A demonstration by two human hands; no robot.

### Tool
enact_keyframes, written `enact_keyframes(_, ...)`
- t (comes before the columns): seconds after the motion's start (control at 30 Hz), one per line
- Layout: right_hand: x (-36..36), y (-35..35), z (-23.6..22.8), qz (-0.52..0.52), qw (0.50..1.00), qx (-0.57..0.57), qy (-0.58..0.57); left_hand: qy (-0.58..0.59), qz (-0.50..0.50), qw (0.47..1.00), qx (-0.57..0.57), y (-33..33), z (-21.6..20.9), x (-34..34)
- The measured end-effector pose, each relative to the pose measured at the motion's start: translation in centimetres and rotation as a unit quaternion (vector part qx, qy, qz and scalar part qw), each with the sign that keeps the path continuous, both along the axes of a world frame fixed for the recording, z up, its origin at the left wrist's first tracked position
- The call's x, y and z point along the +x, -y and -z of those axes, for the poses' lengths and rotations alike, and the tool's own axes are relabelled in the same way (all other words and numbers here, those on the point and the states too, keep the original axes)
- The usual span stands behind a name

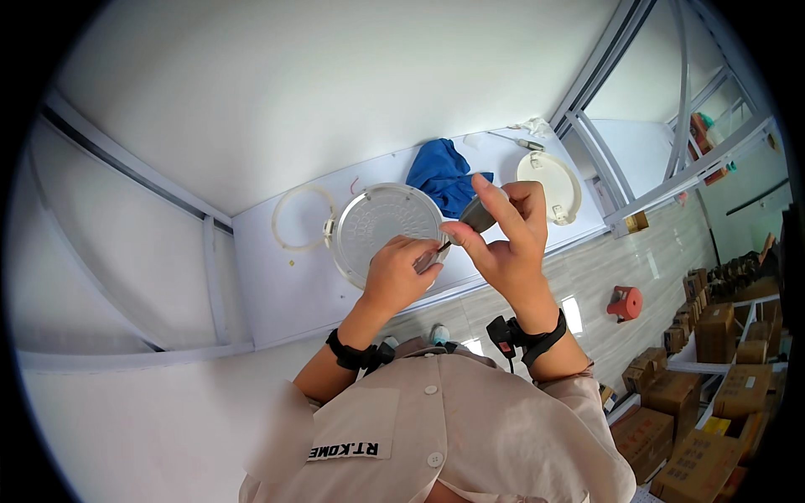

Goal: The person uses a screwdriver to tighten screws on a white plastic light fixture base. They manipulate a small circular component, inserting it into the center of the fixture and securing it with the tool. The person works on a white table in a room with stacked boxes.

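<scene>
Holds screwdriver [479, 216], likely light and stiff, by thick end in right grip [513, 239]; pinches grey piece [425, 262] in left grip [396, 274] near bench [289, 303] edge.

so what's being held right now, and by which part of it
The right grip holds a screwdriver by its handle. What the left grip may hold cannot be told.

Wide downward view, head height (fisheye)
</scene>
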State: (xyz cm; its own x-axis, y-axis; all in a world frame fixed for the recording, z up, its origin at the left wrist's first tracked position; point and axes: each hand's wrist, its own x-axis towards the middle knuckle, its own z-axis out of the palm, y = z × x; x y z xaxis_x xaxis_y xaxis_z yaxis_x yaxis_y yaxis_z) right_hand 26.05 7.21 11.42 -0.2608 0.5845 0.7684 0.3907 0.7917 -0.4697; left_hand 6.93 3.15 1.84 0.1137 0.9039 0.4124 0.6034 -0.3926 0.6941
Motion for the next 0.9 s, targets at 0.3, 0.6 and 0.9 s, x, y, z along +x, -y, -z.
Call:
enact_keyframes(0.3, -0.2, -0.4, -1.1, -0.087, 0.996, -0.005, -0.036, 0.001, -0.003, 1.0, 0.011, 0.0, -0.1, 0.2)
enact_keyframes(0.6, 0.0, 0.6, -1.5, -0.046, 0.998, 0.05, -0.006, -0.024, -0.006, 1.0, 0.004, 0.1, 0.2, 0.2)
enact_keyframes(0.9, 1.2, 0.5, -1.4, -0.063, 0.997, 0.017, 0.037, -0.032, -0.029, 0.998, 0.042, 0.1, 0.1, 0.8)
